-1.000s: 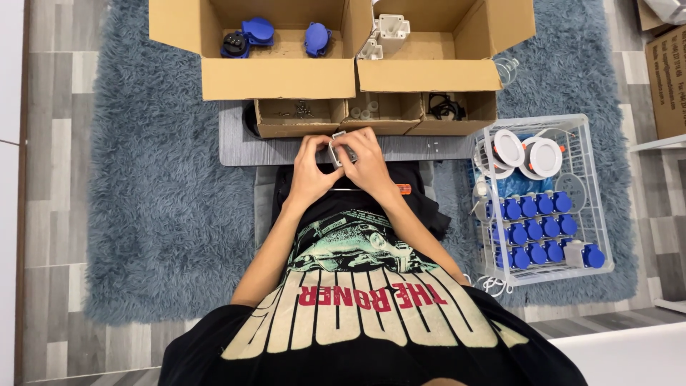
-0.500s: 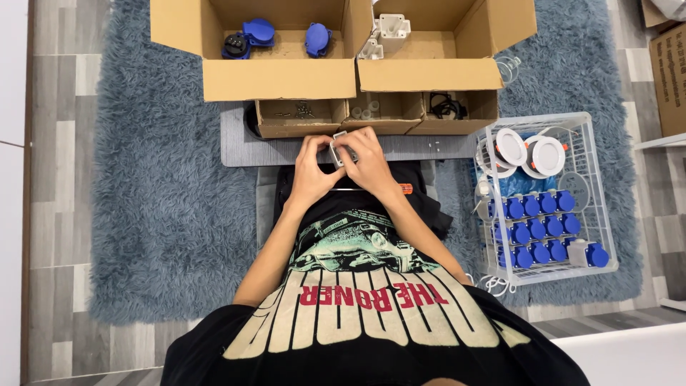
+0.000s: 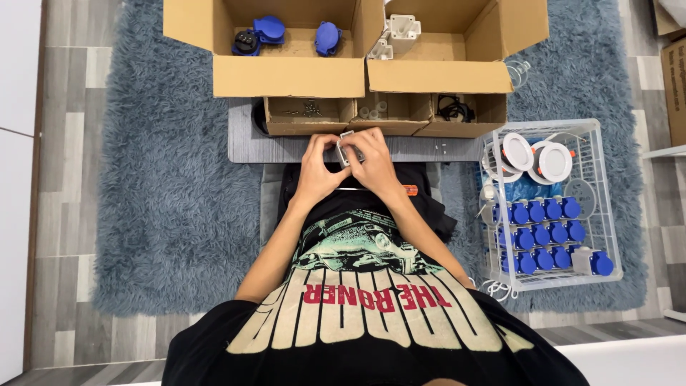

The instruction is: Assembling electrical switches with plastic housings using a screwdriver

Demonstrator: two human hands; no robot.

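Both hands, left hand [image 3: 316, 169] and right hand [image 3: 371, 166], pinch a small grey fitting [image 3: 346, 150] together, steadying it, wire basket [image 3: 550, 207] at three o'clock.

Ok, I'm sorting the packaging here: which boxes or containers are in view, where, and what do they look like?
Left carton: large, brown, open, top left, blue parts inside.
Right carton: large, brown, open, beside it, white parts inside.
Small boxes: brown, open, a row before the cartons.
Wire basket: white, right, blue and white parts inside.
Edge carton: brown, far right.
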